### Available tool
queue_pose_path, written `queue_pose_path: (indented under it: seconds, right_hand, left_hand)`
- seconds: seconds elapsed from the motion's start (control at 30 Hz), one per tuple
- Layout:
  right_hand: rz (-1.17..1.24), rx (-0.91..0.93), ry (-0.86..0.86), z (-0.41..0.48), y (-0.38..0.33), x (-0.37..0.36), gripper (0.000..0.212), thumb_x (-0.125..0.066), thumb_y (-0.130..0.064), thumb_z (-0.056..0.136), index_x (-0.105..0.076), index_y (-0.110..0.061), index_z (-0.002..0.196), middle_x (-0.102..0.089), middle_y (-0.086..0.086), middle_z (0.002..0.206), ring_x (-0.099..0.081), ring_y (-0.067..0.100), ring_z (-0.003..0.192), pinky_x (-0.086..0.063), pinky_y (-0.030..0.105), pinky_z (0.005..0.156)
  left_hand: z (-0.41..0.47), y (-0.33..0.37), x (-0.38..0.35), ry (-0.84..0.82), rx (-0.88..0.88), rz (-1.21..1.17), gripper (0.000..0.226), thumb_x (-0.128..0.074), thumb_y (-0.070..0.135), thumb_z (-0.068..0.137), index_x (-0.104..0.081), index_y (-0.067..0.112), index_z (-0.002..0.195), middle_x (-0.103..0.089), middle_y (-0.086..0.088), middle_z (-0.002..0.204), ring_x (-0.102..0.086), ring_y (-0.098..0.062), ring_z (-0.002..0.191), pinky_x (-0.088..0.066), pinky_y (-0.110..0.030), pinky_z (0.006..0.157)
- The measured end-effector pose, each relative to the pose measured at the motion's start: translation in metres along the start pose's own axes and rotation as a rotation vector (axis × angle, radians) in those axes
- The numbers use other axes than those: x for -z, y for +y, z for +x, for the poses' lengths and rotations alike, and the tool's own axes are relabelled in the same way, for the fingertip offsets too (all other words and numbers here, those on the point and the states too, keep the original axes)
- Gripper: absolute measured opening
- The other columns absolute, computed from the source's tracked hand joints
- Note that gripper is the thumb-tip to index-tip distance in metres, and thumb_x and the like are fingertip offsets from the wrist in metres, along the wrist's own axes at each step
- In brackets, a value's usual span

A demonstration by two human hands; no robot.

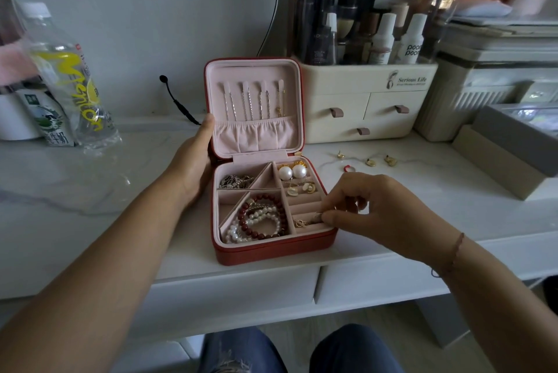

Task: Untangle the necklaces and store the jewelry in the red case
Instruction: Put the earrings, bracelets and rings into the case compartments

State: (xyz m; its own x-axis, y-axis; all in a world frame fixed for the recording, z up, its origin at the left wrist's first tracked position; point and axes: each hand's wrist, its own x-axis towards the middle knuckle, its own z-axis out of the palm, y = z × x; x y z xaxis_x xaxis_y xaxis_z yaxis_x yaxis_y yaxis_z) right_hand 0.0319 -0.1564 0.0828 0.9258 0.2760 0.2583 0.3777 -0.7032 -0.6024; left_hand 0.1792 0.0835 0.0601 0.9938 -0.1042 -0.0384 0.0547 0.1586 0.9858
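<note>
The red case (271, 252) stands open on the white desk, its pink lid upright with several chain necklaces (250, 99) hung inside it. My left hand (193, 161) grips the case's left side at the hinge. My right hand (368, 209) pinches a small metal earring (317, 217) over the lower ring-roll slots at the case's right. Red and pearl bead bracelets (259, 220) fill the lower left compartment. Pearl earrings (292, 172) lie at the top right, and a silver chain heap (235, 181) at the top left.
Loose gold earrings (380, 160) and a small red ring (347, 168) lie on the desk to the right of the case. A cream drawer organiser (368, 101) with cosmetic bottles stands behind. A plastic bottle (72, 83) and a carton stand at the left. Grey boxes (513, 143) sit at the right.
</note>
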Motion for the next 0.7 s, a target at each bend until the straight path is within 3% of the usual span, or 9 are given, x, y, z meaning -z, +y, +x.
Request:
queue_pose_path:
  seconds: [0.07,0.3,0.43,0.5,0.6,0.7]
  right_hand:
    - [0.029,-0.005,0.034,0.001,-0.002,-0.001,0.013,-0.072,-0.027,0.077,-0.072,-0.024,0.09,-0.06,-0.006,0.071,-0.05,0.005,0.068,-0.041,0.014,0.063]
    - [0.095,-0.074,0.076,0.0,-0.001,-0.01,0.004,-0.074,-0.022,0.077,-0.071,-0.024,0.077,-0.064,-0.007,0.071,-0.055,0.007,0.066,-0.045,0.017,0.061]
    - [0.161,-0.162,0.041,0.0,0.002,-0.014,0.004,-0.073,-0.024,0.078,-0.069,-0.023,0.076,-0.068,0.006,0.075,-0.062,0.027,0.073,-0.054,0.043,0.072]
    - [0.21,-0.172,0.013,0.0,0.002,-0.014,0.005,-0.073,-0.025,0.078,-0.07,-0.021,0.077,-0.069,0.01,0.077,-0.063,0.031,0.077,-0.054,0.046,0.075]
    - [0.365,-0.209,0.048,0.003,0.008,-0.009,0.003,-0.07,-0.019,0.08,-0.071,-0.017,0.078,-0.071,0.003,0.076,-0.066,0.019,0.075,-0.056,0.032,0.076]
    - [0.381,-0.3,0.331,0.017,0.035,0.002,0.01,-0.068,-0.016,0.084,-0.07,-0.021,0.075,-0.063,-0.01,0.061,-0.05,-0.001,0.057,-0.042,0.014,0.06]
  left_hand:
    - [-0.001,0.001,0.0,0.01,-0.007,0.01,0.045,-0.04,0.053,0.097,-0.069,0.02,0.103,-0.074,-0.006,0.106,-0.07,-0.019,0.098,-0.053,-0.031,0.087]
    - [-0.001,0.0,0.0,-0.002,-0.003,-0.008,0.045,-0.04,0.053,0.097,-0.07,0.02,0.102,-0.073,-0.006,0.109,-0.069,-0.02,0.101,-0.052,-0.034,0.091]
    - [-0.001,0.001,0.0,-0.003,-0.005,-0.013,0.045,-0.04,0.053,0.097,-0.069,0.019,0.104,-0.072,-0.008,0.112,-0.068,-0.021,0.104,-0.051,-0.035,0.093]
    - [-0.001,0.001,0.0,-0.007,-0.003,-0.007,0.046,-0.04,0.053,0.097,-0.069,0.018,0.106,-0.071,-0.009,0.113,-0.068,-0.021,0.105,-0.05,-0.035,0.095]
    - [0.0,-0.001,0.0,0.001,-0.009,-0.009,0.044,-0.041,0.052,0.097,-0.069,0.019,0.103,-0.071,-0.009,0.113,-0.068,-0.02,0.102,-0.051,-0.034,0.094]
    - [0.001,-0.001,0.001,0.006,0.0,-0.02,0.044,-0.042,0.053,0.096,-0.069,0.02,0.102,-0.072,-0.008,0.112,-0.068,-0.021,0.102,-0.051,-0.036,0.095]
